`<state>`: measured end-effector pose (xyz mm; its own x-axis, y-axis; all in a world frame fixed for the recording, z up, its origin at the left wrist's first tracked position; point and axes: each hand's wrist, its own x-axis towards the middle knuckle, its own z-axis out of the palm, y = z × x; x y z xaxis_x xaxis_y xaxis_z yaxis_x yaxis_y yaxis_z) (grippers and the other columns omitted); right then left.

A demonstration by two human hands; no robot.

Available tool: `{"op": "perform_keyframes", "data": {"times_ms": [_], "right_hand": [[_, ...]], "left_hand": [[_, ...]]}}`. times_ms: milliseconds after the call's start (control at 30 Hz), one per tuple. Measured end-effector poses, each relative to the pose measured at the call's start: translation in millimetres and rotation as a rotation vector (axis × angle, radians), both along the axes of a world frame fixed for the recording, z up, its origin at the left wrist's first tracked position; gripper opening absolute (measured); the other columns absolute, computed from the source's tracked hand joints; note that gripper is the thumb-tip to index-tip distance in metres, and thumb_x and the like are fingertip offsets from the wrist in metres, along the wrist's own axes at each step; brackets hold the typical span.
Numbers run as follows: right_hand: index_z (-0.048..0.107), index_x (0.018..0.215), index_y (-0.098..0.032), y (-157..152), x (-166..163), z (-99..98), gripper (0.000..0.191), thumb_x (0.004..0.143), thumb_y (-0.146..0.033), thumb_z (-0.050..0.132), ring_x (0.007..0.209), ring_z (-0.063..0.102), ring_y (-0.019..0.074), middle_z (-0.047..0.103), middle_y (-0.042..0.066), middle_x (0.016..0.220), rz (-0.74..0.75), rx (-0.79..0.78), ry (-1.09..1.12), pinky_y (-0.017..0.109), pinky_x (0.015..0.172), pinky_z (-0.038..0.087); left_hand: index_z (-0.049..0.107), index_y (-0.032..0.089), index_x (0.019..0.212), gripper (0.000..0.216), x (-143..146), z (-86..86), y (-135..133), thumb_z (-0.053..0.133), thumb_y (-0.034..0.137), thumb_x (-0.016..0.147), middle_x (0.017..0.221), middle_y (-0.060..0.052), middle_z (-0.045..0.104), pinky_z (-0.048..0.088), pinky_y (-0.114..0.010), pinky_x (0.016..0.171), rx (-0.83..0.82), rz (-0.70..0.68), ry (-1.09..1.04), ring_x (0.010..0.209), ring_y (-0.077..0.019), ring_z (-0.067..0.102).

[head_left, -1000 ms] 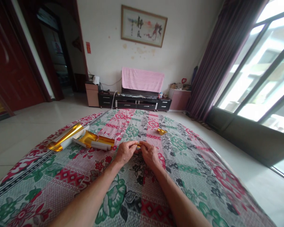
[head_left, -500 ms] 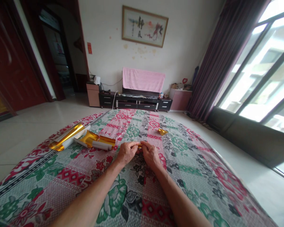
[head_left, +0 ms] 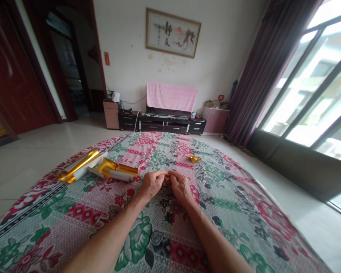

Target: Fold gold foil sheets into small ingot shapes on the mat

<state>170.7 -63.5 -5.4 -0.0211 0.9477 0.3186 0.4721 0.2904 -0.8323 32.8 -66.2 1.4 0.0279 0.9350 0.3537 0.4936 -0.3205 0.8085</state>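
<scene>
My left hand [head_left: 151, 184] and my right hand [head_left: 181, 185] meet at the middle of a floral cloth [head_left: 74, 216], fingers pinched together. Between the fingertips shows a small piece of gold foil paper [head_left: 166, 176]; most of it is hidden by the fingers. Both hands rest low on the cloth. To the left of my left hand lie gold foil sheets [head_left: 113, 168], partly rolled, with white undersides. A small folded gold piece [head_left: 194, 158] sits farther away on the cloth, beyond my right hand.
The cloth covers a round surface with tiled floor [head_left: 39, 148] around it. A low black TV cabinet [head_left: 165, 123] under a pink towel stands at the far wall. Dark curtains [head_left: 261, 72] and large windows are on the right; a dark doorway [head_left: 65, 64] on the left.
Both hands stay pinched on the gold paper in nearly the same spot, with only slight finger movement. The view has shifted a little.
</scene>
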Motion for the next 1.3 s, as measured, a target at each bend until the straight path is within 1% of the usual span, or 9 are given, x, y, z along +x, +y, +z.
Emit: {"op": "perform_keyframes", "data": {"times_ms": [67,167,233,367,633,900,1167,1233,1300], "right_hand": [[0.067,0.097,-0.017,-2,0,1.8,0.037,0.081,-0.032,0.037,0.057,0.058,0.0142,0.068,0.002,0.07,-0.005,0.032,-0.043,0.022,0.057,0.042],[0.069,0.092,-0.019,-4,-1,4.4,0.036,0.081,-0.031,0.037,0.053,0.056,0.0127,0.066,0.001,0.064,0.0,0.086,-0.124,0.021,0.053,0.039],[0.069,0.091,-0.018,-5,-2,5.6,0.036,0.082,-0.031,0.036,0.053,0.056,0.0123,0.066,0.001,0.063,-0.001,0.103,-0.149,0.02,0.053,0.037],[0.068,0.093,-0.018,-5,-2,6.4,0.037,0.083,-0.03,0.035,0.056,0.058,0.0128,0.067,0.001,0.065,-0.017,0.086,-0.141,0.02,0.054,0.038],[0.069,0.091,-0.018,-5,-2,7.1,0.034,0.081,-0.028,0.038,0.054,0.057,0.012,0.067,0.001,0.066,-0.031,0.095,-0.138,0.019,0.052,0.037],[0.069,0.091,-0.018,-6,-2,10.2,0.034,0.082,-0.028,0.038,0.057,0.059,0.0122,0.069,0.002,0.07,-0.033,0.077,-0.129,0.019,0.054,0.037],[0.07,0.089,-0.018,-10,-3,14.8,0.034,0.081,-0.027,0.038,0.055,0.057,0.0118,0.068,0.001,0.069,-0.021,0.085,-0.146,0.019,0.056,0.038],[0.07,0.088,-0.018,-10,-3,14.0,0.034,0.082,-0.028,0.037,0.056,0.057,0.0119,0.068,0.001,0.068,-0.034,0.081,-0.136,0.019,0.055,0.038],[0.069,0.089,-0.018,-9,-3,12.3,0.035,0.082,-0.027,0.036,0.057,0.057,0.012,0.068,0.001,0.068,-0.041,0.083,-0.129,0.019,0.054,0.037]], "left_hand": [[0.068,0.016,0.094,0.029,0,0.5,0,0.044,0.023,0.08,0.061,-0.002,0.069,0.05,-0.023,0.064,0.01,0.022,0.009,0.061,-0.015,0.065],[0.069,0.016,0.092,0.028,0,-0.1,1,0.044,0.023,0.08,0.074,-0.004,0.071,0.05,-0.023,0.065,0.052,0.067,0.03,0.068,-0.0152,0.065],[0.068,0.017,0.092,0.028,0,-0.3,1,0.044,0.023,0.08,0.075,-0.004,0.071,0.05,-0.022,0.066,0.064,0.069,0.038,0.07,-0.0146,0.065],[0.068,0.017,0.093,0.028,1,0.5,0,0.044,0.023,0.08,0.067,-0.003,0.07,0.05,-0.021,0.068,0.043,0.055,0.044,0.072,-0.0145,0.066],[0.068,0.018,0.093,0.026,0,-3.2,5,0.049,0.02,0.076,0.089,-0.004,0.071,0.051,-0.022,0.071,0.029,0.069,0.04,0.077,-0.0138,0.066],[0.069,0.019,0.092,0.025,0,0.7,2,0.049,0.019,0.076,0.074,-0.003,0.071,0.051,-0.022,0.067,-0.02,0.061,0.044,0.07,-0.0131,0.065],[0.069,0.019,0.092,0.026,0,-5.4,5,0.047,0.02,0.078,0.086,-0.005,0.071,0.05,-0.018,0.064,0.015,0.064,0.048,0.073,-0.0124,0.066],[0.069,0.019,0.092,0.026,2,-5.1,4,0.047,0.021,0.078,0.085,-0.005,0.071,0.049,-0.018,0.063,0.014,0.05,0.049,0.071,-0.0123,0.065],[0.069,0.018,0.093,0.027,3,-4.9,3,0.047,0.021,0.078,0.078,-0.005,0.071,0.049,-0.018,0.062,0.001,0.039,0.035,0.069,-0.0123,0.065]]}}
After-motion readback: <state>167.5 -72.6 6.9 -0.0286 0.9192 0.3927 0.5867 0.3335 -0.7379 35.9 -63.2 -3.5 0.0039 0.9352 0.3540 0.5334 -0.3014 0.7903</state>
